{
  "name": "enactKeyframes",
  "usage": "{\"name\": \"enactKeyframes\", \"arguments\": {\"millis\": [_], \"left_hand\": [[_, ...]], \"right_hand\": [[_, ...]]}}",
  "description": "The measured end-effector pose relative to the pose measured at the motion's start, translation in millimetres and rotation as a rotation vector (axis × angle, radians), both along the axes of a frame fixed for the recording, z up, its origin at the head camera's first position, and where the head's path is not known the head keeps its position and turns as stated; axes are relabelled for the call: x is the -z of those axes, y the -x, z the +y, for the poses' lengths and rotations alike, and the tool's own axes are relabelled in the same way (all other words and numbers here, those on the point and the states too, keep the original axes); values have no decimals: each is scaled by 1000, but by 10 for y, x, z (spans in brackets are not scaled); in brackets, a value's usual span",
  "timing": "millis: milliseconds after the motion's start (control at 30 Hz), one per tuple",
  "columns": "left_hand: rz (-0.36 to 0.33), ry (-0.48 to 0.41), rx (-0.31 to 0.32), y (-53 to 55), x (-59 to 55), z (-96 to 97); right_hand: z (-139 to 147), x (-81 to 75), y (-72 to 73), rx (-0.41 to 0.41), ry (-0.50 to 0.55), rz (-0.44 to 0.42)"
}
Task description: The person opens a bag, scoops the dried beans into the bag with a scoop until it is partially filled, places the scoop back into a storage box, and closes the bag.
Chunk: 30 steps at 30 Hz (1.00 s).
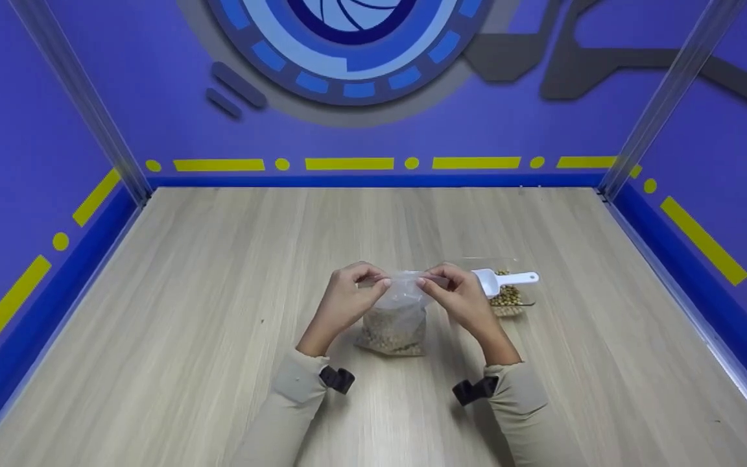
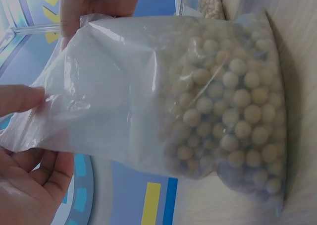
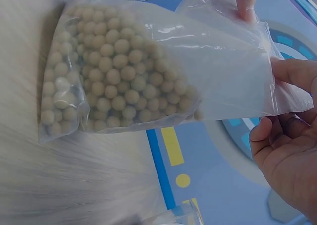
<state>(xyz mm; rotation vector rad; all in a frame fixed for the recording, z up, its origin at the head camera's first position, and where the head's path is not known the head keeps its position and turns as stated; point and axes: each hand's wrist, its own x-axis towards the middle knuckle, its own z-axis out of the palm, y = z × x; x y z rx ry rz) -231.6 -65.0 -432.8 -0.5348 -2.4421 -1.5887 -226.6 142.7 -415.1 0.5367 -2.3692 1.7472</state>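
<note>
A clear plastic zip bag, its lower half full of small round beige balls, stands upright on the wooden table in the head view. At its top left edge my left hand pinches the plastic between thumb and fingers. My right hand pinches the top right edge the same way. In the left wrist view the balls fill the bag's bottom, and the upper part of the plastic is slack. The right wrist view shows the bag from the other side, with my right thumb on the plastic near the opening.
Right of the bag stands a clear container with more balls, partly hidden behind my right hand. A white scoop lies across it, handle pointing right. Blue panels enclose the wooden table at the back and sides.
</note>
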Motion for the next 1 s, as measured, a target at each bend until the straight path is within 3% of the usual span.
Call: {"name": "enactKeyframes", "arguments": {"millis": [233, 500, 667, 1000], "left_hand": [[38, 66, 1, 6, -21, -69], [72, 117, -33, -8, -67, -61], [118, 152, -45, -17, -93, -56], [125, 186, -27, -4, -149, -37]], "right_hand": [[75, 256, 183, -22, 52, -40], [86, 268, 211, -39, 32, -83], [54, 237, 245, -47, -16, -37], [9, 165, 339, -181, -55, -21]]}}
